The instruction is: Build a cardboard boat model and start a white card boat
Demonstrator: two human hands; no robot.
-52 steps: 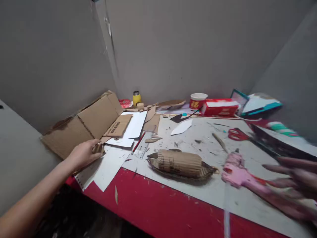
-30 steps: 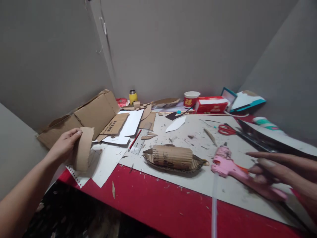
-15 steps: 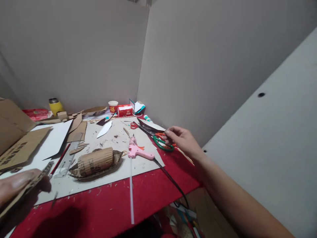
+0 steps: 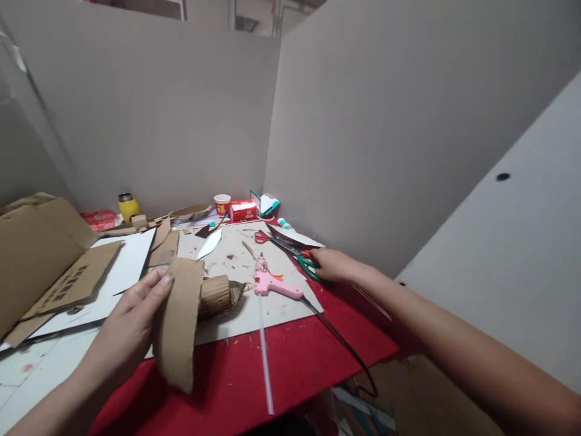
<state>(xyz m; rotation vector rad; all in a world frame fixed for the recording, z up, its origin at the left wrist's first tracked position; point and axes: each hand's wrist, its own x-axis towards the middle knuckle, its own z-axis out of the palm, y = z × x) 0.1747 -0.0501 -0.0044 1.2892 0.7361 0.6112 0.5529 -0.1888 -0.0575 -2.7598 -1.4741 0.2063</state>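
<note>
My left hand (image 4: 138, 306) pinches a curved strip of brown cardboard (image 4: 179, 327) between thumb and fingers, held up over the table's front. Behind that strip lies a cardboard boat-like shape with a rolled middle (image 4: 215, 295), its left part hidden. My right hand (image 4: 336, 265) reaches to the table's right side, its fingers closed around the handle of green-handled scissors (image 4: 308, 268). Orange handles show under those fingers, partly covered. A pink glue gun (image 4: 276, 286) with a clear glue stick rests between the two hands.
Red-handled scissors (image 4: 261, 237), a white leaf-shaped piece (image 4: 209, 244) and scraps lie on the grey board (image 4: 254, 318). At the back stand a yellow bottle (image 4: 129, 207), a paper cup (image 4: 222, 205) and a red box (image 4: 244, 210). A folded carton (image 4: 45, 242) stands left; grey partitions enclose the table.
My left hand has brought the cardboard strip up and rightward into fuller view. My right hand has lowered onto the scissors' handles. The view has shifted left and tilted up slightly.
</note>
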